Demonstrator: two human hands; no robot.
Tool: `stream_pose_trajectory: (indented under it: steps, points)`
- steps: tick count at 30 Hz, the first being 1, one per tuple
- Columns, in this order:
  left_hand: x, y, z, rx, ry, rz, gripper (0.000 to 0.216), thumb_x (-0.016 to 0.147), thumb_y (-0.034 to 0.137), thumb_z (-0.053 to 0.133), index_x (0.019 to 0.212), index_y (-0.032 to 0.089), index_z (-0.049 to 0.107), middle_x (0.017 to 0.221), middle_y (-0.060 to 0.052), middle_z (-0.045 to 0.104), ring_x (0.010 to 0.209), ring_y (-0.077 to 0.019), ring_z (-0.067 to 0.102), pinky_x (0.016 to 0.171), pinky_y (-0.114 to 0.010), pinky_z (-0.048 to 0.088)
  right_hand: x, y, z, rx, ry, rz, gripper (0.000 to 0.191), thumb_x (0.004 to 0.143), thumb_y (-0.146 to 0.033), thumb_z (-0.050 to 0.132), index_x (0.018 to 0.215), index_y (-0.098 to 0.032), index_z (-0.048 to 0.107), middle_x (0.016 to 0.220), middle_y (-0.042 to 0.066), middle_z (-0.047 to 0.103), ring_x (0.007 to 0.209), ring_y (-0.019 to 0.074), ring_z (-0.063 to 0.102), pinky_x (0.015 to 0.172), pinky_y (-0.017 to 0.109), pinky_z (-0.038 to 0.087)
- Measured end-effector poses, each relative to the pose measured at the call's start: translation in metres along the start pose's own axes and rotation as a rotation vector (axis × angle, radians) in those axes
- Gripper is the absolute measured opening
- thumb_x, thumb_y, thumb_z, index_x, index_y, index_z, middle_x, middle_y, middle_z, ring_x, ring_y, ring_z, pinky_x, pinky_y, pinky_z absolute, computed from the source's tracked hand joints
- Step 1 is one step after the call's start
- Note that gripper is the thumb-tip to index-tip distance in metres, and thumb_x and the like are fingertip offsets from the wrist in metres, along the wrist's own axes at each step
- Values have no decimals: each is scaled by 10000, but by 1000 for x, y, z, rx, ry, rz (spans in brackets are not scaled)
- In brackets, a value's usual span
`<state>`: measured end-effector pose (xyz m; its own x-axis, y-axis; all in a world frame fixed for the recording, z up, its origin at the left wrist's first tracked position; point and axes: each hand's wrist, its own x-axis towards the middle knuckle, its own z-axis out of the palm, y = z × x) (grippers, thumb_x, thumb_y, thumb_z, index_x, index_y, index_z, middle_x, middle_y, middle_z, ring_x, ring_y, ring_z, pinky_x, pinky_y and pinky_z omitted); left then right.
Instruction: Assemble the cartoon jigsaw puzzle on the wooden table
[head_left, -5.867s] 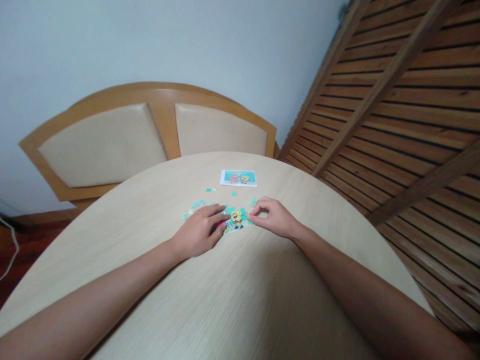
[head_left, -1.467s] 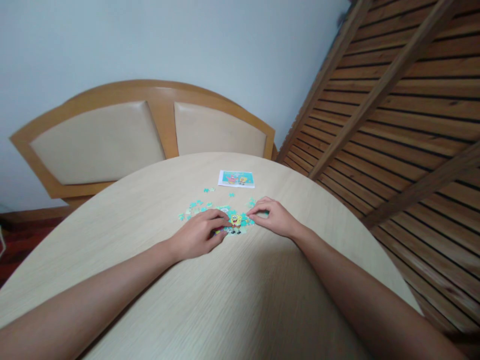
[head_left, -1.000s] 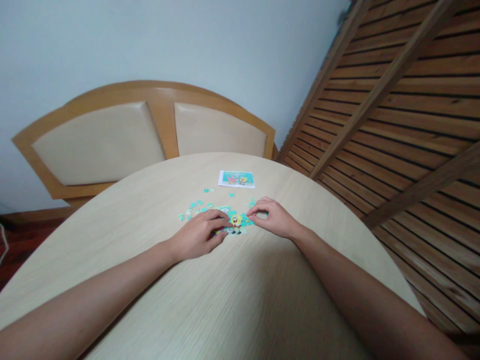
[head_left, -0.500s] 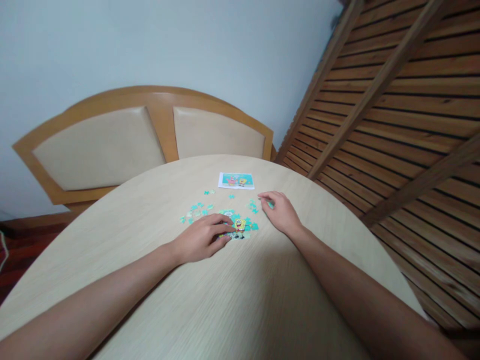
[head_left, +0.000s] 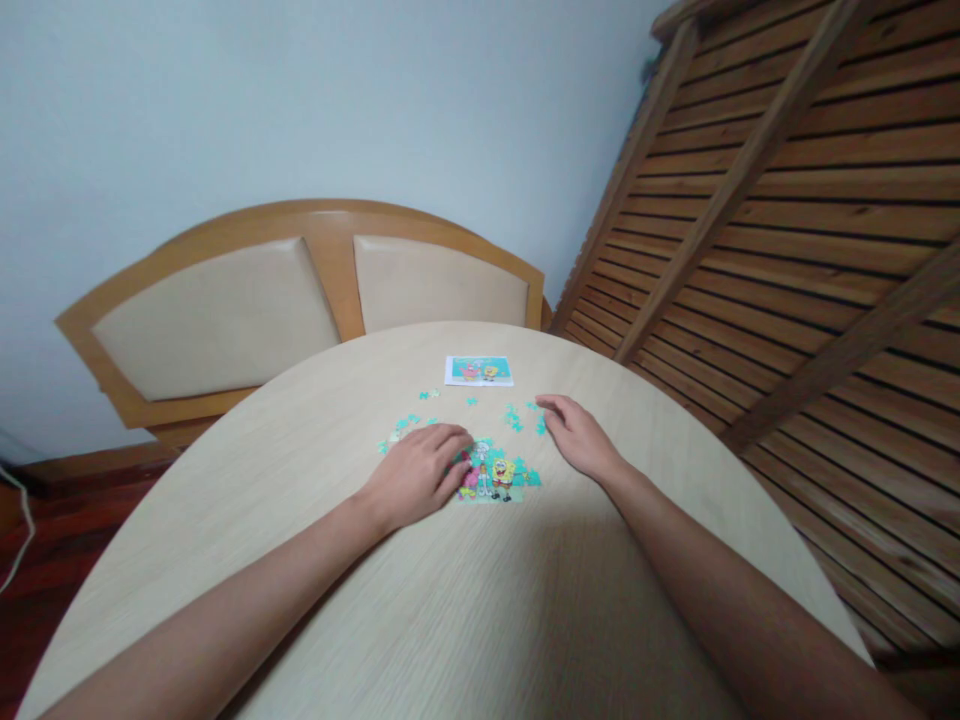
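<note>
A partly joined jigsaw puzzle (head_left: 504, 482) with cartoon figures on a turquoise ground lies flat on the table. My left hand (head_left: 424, 472) rests palm down at its left side, fingers loosely bent and apart, the tips over the puzzle's left edge. No piece shows in those fingers. Right of the puzzle, my right hand (head_left: 579, 437) lies on its side with the fingers extended, beside loose turquoise puzzle pieces (head_left: 514, 418). It partly covers a few of them. More loose pieces (head_left: 409, 422) are scattered behind my left hand.
A picture card (head_left: 480, 371) with similar cartoon figures lies beyond the pieces on the round wooden table (head_left: 465, 620). A padded wooden headboard (head_left: 330, 215) stands behind the table against the wall. Slatted wooden panelling (head_left: 750, 260) rises at the right.
My left hand has drawn left off the puzzle, uncovering the pink and grey figures. My right hand remains by the loose pieces, its fingers straighter. The view has shifted slightly.
</note>
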<state>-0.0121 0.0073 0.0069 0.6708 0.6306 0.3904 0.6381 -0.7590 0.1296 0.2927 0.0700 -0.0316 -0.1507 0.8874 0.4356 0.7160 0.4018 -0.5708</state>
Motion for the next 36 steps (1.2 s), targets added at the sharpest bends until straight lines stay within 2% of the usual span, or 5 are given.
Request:
stream_pose_trajectory:
  steps: [3,7,17,23,36]
  points:
    - [-3,-24,2,83,129,-254,291,979,293,496,1205,148,607,1229,-139,658,1140,-291,615,1005,-473,509,-6,-2,-2,-20,62,-3,318,951,-282,445,1191,-186,630,1219,119,681,1159,254,621,1051,456,466]
    - [-6,-49,7,43,102,-345,316,936,308,571,1202,143,616,1196,-131,693,1101,-298,632,984,-475,517,-8,-6,-2,-112,22,-58,307,951,-282,458,1200,-188,612,1228,117,669,1173,273,595,1059,474,450]
    - [-6,-50,16,-99,89,-316,281,960,303,532,1207,206,623,1196,-91,693,1151,-259,624,1015,-444,512,-10,-5,1,-137,-47,-40,327,944,-266,472,1240,-209,600,1269,99,673,1199,275,581,1064,489,440]
    - [-6,-49,16,-124,86,-270,269,970,294,503,1164,190,657,1188,-106,693,1141,-266,623,1028,-461,505,-8,-2,1,-37,-13,22,364,943,-213,426,1274,-178,574,1208,103,706,1156,252,615,1045,463,461]
    - [-6,-50,16,-110,94,-257,285,992,321,486,1185,182,642,1239,-112,659,1183,-260,598,1061,-465,484,-12,-20,-2,-219,-77,-12,410,948,-400,545,1304,-207,610,1324,115,652,1236,306,557,1049,507,436]
